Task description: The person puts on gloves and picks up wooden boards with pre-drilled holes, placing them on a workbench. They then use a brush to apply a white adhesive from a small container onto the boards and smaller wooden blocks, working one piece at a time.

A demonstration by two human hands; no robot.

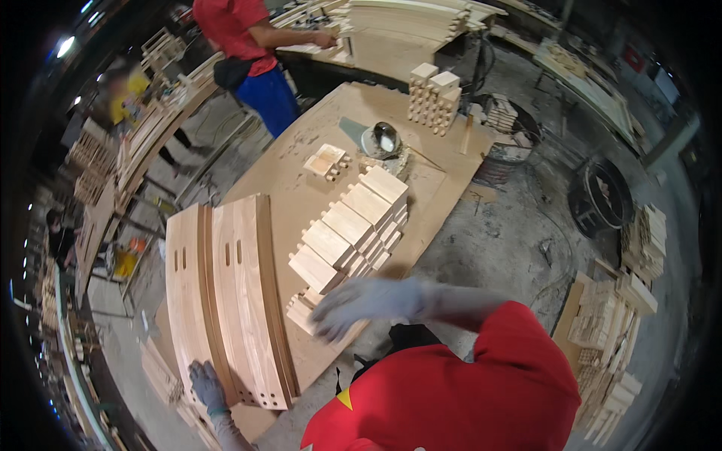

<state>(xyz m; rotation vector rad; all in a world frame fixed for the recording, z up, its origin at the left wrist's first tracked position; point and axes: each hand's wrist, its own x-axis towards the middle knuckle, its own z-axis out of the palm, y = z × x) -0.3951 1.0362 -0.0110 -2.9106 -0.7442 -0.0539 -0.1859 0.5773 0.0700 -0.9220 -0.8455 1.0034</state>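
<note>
On the left of the table, two stacks of long, slightly curved wooden panels (244,301) lie side by side, with oval slots at the far end and round holes at the near end. My left hand (207,387), in a grey glove, rests open on the near left edge of these panels. My right hand (368,302), also gloved, reaches over the near end of a pile of wooden blocks with dowel pegs (350,225). Its fingers look loosely stretched out and slightly blurred, with nothing seen in them. Part of the smaller blocks (301,310) beneath is hidden by that hand.
The cardboard-covered table (293,161) also bears a small pegged block group (327,161), a round pot (382,140) and more pegged blocks (435,98). A co-worker in red (248,45) stands beyond. Black bins (599,197) and stacked wood (605,331) are at right.
</note>
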